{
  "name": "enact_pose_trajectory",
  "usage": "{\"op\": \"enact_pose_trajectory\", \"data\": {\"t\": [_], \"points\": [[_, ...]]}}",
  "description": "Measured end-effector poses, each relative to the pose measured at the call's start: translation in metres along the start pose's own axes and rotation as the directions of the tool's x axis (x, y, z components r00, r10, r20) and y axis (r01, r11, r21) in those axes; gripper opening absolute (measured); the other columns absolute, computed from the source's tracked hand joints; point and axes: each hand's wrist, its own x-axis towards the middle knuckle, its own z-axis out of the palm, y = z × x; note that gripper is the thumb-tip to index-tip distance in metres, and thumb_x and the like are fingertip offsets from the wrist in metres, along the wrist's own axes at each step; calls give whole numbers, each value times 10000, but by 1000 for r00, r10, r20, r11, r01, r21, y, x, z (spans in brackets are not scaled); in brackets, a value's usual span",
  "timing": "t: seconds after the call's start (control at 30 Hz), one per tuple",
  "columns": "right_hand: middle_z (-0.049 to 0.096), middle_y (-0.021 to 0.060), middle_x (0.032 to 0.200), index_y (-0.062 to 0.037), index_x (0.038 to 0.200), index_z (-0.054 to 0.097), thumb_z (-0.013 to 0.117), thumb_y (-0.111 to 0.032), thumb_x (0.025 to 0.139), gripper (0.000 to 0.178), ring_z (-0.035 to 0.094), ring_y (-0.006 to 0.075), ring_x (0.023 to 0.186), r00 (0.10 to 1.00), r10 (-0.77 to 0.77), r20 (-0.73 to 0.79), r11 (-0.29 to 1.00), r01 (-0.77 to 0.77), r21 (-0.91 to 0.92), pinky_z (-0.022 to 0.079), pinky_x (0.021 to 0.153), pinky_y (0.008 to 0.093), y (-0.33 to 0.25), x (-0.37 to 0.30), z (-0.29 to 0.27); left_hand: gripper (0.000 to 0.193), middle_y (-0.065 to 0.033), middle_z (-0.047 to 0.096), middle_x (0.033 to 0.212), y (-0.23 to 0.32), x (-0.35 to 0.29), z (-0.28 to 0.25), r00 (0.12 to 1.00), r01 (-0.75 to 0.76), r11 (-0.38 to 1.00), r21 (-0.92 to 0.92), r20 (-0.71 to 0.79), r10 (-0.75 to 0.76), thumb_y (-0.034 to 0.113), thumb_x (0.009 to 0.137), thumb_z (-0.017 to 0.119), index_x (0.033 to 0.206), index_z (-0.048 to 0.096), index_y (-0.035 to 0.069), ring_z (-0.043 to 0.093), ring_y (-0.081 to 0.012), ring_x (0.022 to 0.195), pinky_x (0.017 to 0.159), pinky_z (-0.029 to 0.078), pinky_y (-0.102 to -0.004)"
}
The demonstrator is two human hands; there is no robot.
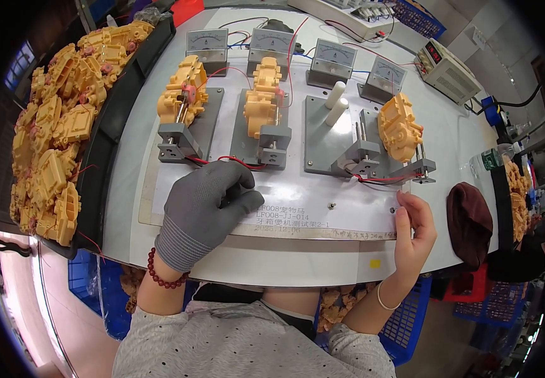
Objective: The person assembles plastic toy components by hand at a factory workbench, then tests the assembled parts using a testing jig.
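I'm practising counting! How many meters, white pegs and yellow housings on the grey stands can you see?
Analog needle meters: 4
White pegs: 2
Yellow gear housings on grey stands: 3
Total: 9

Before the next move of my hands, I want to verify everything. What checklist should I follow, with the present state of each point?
1. Rightmost yellow housing on its grey fixture: ok.
2. White posts carrying a housing: not ok, both bare.
3. Left hand gloved: ok.
4. Right hand gloved: not ok, bare.
5. Power supply display lit: ok.
6. Leftmost meter reading: cannot tell, too small.
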Motion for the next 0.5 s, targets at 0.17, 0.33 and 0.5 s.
{"op": "enact_pose_trajectory", "data": {"t": [0.17,0.33,0.5], "points": [[689,155,957,61,973,631,600,-7,829,162,638,220,986,998,-60,-2,994,59,-88,451,924,324,5,0,0,127,-63,600,763,-8,0,4,982,-183,981,67,-27,185,86,746,738,829,654,39,582,-157,619,572,456,-272],[696,164,953,57,931,645,606,5,821,127,635,270,1048,998,-56,-14,994,54,-95,446,943,341,5,0,0,130,-76,612,809,-5,1,3,988,-153,985,81,7,153,168,765,724,825,652,78,625,-260,702,620,486,-340],[694,174,948,41,883,640,615,7,824,73,621,322,1086,992,-125,2,976,123,-182,450,945,358,6,-2,1,106,-74,592,774,-7,0,4,962,-272,953,132,20,272,131,763,720,793,633,78,614,-259,677,592,479,-343]]}}
